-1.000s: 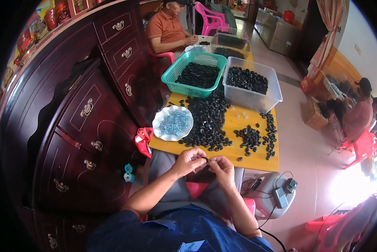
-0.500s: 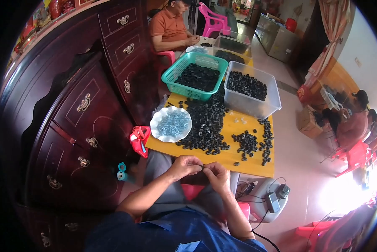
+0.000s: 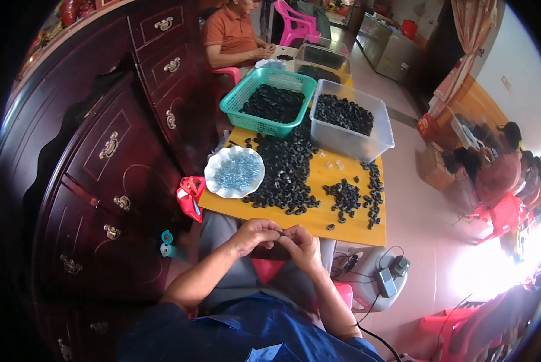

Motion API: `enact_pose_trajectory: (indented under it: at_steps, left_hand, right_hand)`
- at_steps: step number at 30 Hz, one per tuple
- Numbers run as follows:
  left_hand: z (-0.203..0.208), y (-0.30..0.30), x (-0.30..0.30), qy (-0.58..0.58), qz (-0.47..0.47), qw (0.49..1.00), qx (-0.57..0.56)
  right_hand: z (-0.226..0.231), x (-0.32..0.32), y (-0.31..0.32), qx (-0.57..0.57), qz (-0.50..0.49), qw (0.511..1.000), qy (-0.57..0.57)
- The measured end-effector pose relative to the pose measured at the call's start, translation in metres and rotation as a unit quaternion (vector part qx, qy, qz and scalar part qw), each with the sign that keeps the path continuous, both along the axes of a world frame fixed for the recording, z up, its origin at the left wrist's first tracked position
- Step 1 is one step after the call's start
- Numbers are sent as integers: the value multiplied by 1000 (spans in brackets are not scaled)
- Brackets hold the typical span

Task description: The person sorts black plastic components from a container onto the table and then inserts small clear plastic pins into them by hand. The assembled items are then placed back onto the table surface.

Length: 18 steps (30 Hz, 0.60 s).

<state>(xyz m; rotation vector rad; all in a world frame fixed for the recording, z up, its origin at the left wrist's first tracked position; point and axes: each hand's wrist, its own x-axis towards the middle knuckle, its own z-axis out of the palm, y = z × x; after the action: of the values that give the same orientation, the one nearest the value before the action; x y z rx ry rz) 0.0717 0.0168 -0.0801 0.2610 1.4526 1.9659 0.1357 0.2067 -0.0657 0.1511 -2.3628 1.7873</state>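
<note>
Above my lap, just off the table's near edge, my left hand (image 3: 255, 237) and my right hand (image 3: 302, 246) meet fingertip to fingertip. Both are closed in a pinch on a small dark piece (image 3: 280, 234), mostly covered by the fingers. Beyond them, a big spread of small black ring-shaped pieces (image 3: 287, 175) lies on the yellow tabletop (image 3: 367, 234), with a smaller heap of the same rings (image 3: 346, 196) to its right. At the left stands a white wavy-rimmed plate (image 3: 209, 177) full of small clear bluish pieces.
Behind the spread are a green basket (image 3: 258, 125) and a clear plastic bin (image 3: 349, 145), both holding black pieces. A person in an orange shirt (image 3: 231, 30) sits at the far end. Dark wooden drawers (image 3: 110, 163) line the left; a red bag (image 3: 190, 198) hangs by the table corner.
The view has shifted slightly, so the table and its things sit a little further left and higher. My hands stay together, the right fingers now closer around the piece.
</note>
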Motion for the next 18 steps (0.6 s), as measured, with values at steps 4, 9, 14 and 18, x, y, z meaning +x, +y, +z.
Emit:
enact_pose_trajectory:
  at_steps: [4,9,14,18]
  left_hand:
    - [1,-6,-2,10,-15,1000,-11]
    - [8,-7,-2,53,-20,998,-20]
    - [3,-7,-3,74,-32,997,-2]
    - [0,-2,3,62,-9,998,13]
  right_hand:
    - [3,2,-4,2,10,999,38]
    - [6,2,-6,64,-11,990,123]
    - [7,2,-6,59,-3,990,131]
    - [3,3,-1,-48,37,998,12]
